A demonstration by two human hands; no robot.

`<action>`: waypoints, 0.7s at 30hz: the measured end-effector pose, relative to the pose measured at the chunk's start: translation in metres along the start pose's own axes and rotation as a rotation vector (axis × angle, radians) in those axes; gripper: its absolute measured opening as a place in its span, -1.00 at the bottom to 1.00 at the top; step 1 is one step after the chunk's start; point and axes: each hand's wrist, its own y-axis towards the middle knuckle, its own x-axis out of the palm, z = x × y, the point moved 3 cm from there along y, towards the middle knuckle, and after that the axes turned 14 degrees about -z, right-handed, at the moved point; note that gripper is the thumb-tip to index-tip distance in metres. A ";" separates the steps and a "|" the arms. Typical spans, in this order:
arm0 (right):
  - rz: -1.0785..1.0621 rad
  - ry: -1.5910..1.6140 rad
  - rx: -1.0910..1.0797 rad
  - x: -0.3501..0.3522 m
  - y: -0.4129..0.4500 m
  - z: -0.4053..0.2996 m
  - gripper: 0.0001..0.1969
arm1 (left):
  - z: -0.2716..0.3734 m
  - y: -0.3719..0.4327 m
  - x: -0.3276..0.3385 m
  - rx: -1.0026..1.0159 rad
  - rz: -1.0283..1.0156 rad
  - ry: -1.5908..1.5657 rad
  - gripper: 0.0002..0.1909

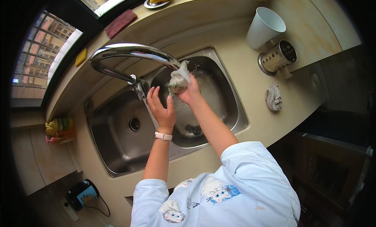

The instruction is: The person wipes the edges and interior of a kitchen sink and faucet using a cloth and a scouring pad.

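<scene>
My right hand [189, 90] holds a wet, whitish cloth [178, 81] with a green edge under the spout of a chrome faucet [141, 51]. Water runs from the spout's pale tip and splashes behind the cloth. Just left of the cloth, my left hand [161, 108] is raised with its fingers apart, holding nothing; a light watch band is on its wrist. Both hands are over the double stainless-steel sink [241, 115], near its divider. A dark scrubber or clump [193, 129] lies in the right basin.
A crumpled grey cloth [273, 97], a perforated metal utensil holder [277, 57] and a white plastic container [264, 27] stand or lie right of the sink. The window ledge bears a dark red block [121, 23] and yellow sponges [81, 57]. Bottles [60, 125] are at left.
</scene>
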 end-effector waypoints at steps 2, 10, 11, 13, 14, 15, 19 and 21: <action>-0.038 -0.016 -0.069 0.001 0.002 0.005 -0.63 | -0.014 0.010 0.031 -0.218 -0.164 -0.513 -0.50; 0.103 -0.368 -0.263 -0.043 -0.025 -0.011 -0.71 | -0.011 0.011 0.089 -0.817 -0.262 -1.193 -0.67; 0.079 -0.403 -0.357 -0.040 -0.029 -0.015 -0.68 | -0.009 0.007 0.093 -0.770 -0.248 -1.151 -0.66; 0.033 -0.329 -0.326 -0.026 -0.038 -0.019 -0.67 | -0.008 0.008 0.097 -0.567 -0.161 -0.984 -0.62; 0.004 -0.290 -0.259 -0.026 -0.035 -0.017 -0.68 | -0.010 0.008 0.100 -0.570 -0.148 -0.980 -0.62; -0.019 -0.252 -0.203 -0.029 -0.033 -0.017 -0.69 | -0.003 0.011 0.100 -0.532 -0.084 -0.727 -0.60; 0.015 -0.716 -0.380 -0.039 -0.026 -0.017 -0.68 | -0.005 0.014 0.102 -0.405 -0.132 -0.489 -0.57; 0.069 -0.792 -0.415 -0.049 -0.024 -0.016 -0.70 | -0.008 0.015 0.099 -0.386 -0.164 -0.615 -0.63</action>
